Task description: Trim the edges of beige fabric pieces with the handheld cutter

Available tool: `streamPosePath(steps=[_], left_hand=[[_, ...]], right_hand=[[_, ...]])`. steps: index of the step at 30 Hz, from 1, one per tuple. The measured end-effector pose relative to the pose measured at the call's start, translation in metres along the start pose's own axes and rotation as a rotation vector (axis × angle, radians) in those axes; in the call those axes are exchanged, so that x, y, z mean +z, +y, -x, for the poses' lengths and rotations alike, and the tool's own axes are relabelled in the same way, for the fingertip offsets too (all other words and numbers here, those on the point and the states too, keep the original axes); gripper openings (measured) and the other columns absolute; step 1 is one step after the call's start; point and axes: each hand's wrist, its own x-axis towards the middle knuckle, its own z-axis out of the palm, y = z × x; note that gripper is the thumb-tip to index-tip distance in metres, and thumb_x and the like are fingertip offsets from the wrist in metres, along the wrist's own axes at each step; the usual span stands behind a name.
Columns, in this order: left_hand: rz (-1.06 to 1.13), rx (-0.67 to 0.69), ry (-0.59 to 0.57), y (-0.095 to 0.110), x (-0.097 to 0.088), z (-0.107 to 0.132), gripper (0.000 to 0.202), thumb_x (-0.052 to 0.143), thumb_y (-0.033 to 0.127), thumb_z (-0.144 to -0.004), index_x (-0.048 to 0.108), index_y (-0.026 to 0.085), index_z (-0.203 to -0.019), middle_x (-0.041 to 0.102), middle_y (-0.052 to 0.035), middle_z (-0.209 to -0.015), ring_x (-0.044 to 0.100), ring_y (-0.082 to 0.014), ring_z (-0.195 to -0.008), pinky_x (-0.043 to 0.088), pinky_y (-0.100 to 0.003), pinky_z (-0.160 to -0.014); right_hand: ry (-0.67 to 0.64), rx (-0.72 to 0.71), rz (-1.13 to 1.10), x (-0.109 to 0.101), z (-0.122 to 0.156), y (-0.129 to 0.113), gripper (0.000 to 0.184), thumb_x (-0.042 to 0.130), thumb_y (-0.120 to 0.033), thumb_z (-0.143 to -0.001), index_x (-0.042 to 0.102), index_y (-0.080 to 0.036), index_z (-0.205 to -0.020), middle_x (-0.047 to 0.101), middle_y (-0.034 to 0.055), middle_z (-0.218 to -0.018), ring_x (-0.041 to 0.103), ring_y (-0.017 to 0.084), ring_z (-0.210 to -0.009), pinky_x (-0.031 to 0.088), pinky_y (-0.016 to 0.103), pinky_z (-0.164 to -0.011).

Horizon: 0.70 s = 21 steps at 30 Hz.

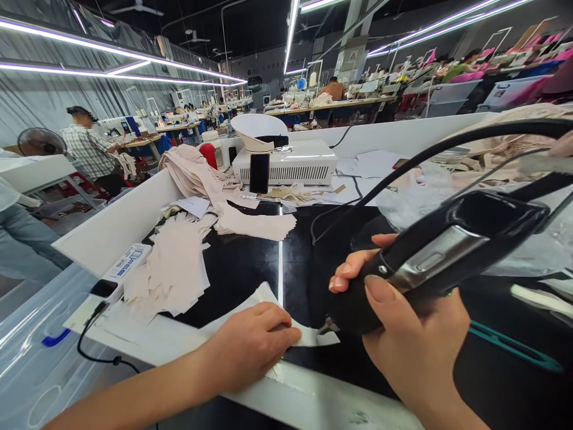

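Observation:
My right hand (416,340) is wrapped round a black handheld power tool (430,257) with a silver panel on its side and a thick black cable (430,149) at its rear. Its small metal tip (329,325) points down at the right end of a pale fabric piece (228,318) near the front of the table. Curled fingers of my left hand (250,343) press on that fabric, just left of the tip. Part of the fabric is hidden under this hand. What my left thumb and fingertips pinch, if anything besides the fabric, is hidden.
Cut pale fabric pieces (172,269) lie heaped at the left. A vented white box (286,164), a phone (259,173) and a red thread cone (208,156) stand behind. Clear plastic (416,203) and a teal strip (514,346) lie right. A person (87,146) stands at far left.

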Motion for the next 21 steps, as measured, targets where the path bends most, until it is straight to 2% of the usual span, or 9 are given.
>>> streamPosePath(steps=[3,5,9,12,17,21], left_hand=[[0.005,-0.006,-0.009,0.003,0.001,0.000,0.024,0.063,0.010,-0.127,0.082,0.021,-0.137,0.085,-0.0122,-0.128,0.085,-0.0257,-0.121,0.075,-0.036,-0.109],[0.005,-0.003,-0.005,0.006,0.002,-0.001,0.025,0.062,0.011,-0.128,0.082,0.021,-0.138,0.084,-0.0120,-0.126,0.084,-0.0252,-0.119,0.074,-0.035,-0.108],[0.004,0.011,0.039,0.012,0.002,-0.003,0.028,0.056,0.013,-0.131,0.082,0.019,-0.141,0.082,-0.0108,-0.122,0.082,-0.0241,-0.114,0.072,-0.032,-0.107],[-0.005,0.003,0.069,0.016,0.001,-0.002,0.029,0.057,0.013,-0.131,0.083,0.019,-0.141,0.081,-0.0117,-0.124,0.080,-0.0243,-0.113,0.072,-0.032,-0.107],[-0.010,-0.052,0.057,0.018,0.004,0.002,0.035,0.065,0.012,-0.125,0.086,0.024,-0.151,0.079,-0.0141,-0.133,0.078,-0.0267,-0.118,0.074,-0.037,-0.109],[0.006,-0.057,0.071,0.020,0.008,0.003,0.033,0.066,0.013,-0.126,0.088,0.023,-0.148,0.078,-0.0141,-0.131,0.078,-0.0269,-0.118,0.074,-0.037,-0.110]], right_hand=[[-0.008,0.018,-0.047,0.003,0.001,0.003,0.062,0.120,-0.072,-0.087,0.088,-0.036,-0.125,0.082,-0.0038,-0.086,0.076,0.021,-0.066,0.067,0.032,-0.060],[-0.020,0.027,-0.067,0.004,0.002,0.004,0.055,0.118,-0.063,-0.090,0.087,-0.035,-0.126,0.082,-0.0046,-0.087,0.077,0.020,-0.068,0.069,0.031,-0.065],[-0.050,0.016,-0.050,0.003,0.003,0.005,0.041,0.107,-0.042,-0.099,0.081,-0.033,-0.129,0.082,-0.0048,-0.089,0.077,0.020,-0.068,0.070,0.032,-0.067],[-0.055,0.015,-0.014,0.002,0.003,0.004,0.038,0.101,-0.035,-0.100,0.078,-0.033,-0.130,0.082,-0.0045,-0.090,0.077,0.020,-0.068,0.070,0.034,-0.067],[-0.038,0.009,-0.004,0.004,0.003,0.003,0.036,0.100,-0.039,-0.100,0.079,-0.033,-0.129,0.079,-0.0049,-0.087,0.077,0.022,-0.068,0.069,0.037,-0.066],[-0.038,0.016,-0.055,0.008,0.003,0.002,0.042,0.108,-0.043,-0.095,0.081,-0.034,-0.126,0.080,-0.0045,-0.086,0.077,0.023,-0.066,0.069,0.037,-0.065]])
